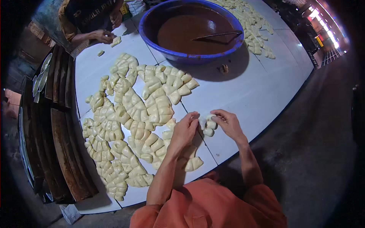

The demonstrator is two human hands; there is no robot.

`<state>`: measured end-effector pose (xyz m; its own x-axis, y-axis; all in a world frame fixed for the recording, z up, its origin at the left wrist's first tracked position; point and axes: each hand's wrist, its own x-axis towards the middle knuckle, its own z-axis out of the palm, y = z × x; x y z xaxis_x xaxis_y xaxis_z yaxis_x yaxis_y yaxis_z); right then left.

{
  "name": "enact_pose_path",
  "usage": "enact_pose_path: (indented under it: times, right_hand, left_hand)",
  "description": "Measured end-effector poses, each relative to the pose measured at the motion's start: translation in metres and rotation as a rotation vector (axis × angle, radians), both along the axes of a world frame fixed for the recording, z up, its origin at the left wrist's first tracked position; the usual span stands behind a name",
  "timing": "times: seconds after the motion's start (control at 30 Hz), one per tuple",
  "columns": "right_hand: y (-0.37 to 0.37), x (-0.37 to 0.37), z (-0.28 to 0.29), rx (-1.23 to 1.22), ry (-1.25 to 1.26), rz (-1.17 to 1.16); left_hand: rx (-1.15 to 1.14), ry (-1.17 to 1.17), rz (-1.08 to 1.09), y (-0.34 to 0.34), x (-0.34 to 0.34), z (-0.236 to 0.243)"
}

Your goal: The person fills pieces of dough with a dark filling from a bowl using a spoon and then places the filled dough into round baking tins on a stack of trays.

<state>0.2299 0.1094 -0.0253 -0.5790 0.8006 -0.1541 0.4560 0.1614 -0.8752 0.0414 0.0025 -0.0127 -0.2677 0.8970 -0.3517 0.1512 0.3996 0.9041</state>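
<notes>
My left hand (186, 128) and my right hand (229, 124) face each other over the white tabletop. Between them lies a small cluster of pale, rounded dough pieces (208, 132). The left fingers curl against the cluster's left side, partly hiding it. The right thumb and fingertips pinch its upper right piece. Left of my hands spreads a wide patch of yellowish dough pieces (132, 105), glossy and pressed close together in rows. Some of these pass beneath my left forearm.
A large blue basin (143, 36) of brown liquid with a stick-like stirrer (218, 36) stands at the far side. More dough pieces (253, 28) lie beyond it. Another person's hand (103, 36) works at the far left. Dark trays (64, 148) stack along the left edge.
</notes>
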Motion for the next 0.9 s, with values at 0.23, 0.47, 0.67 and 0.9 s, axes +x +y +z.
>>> enact_pose_path:
  times: [0.23,0.47,0.67,0.9]
  right_hand:
    - [0.002,-0.011,0.03,0.291,-0.282,0.205]
    - [-0.042,-0.016,0.045,0.561,-0.095,0.045]
    - [-0.102,-0.064,0.027,0.747,-0.154,0.322]
    - [-0.075,-0.051,0.04,-0.129,0.096,-0.077]
  left_hand:
    - [0.071,-0.144,-0.027,-0.006,-0.006,-0.006]
    - [0.065,0.097,0.084,-0.056,-0.047,0.031]
    - [0.115,0.555,-0.076,-0.097,-0.035,0.03]
    - [0.154,0.57,-0.078,-0.107,-0.029,0.027]
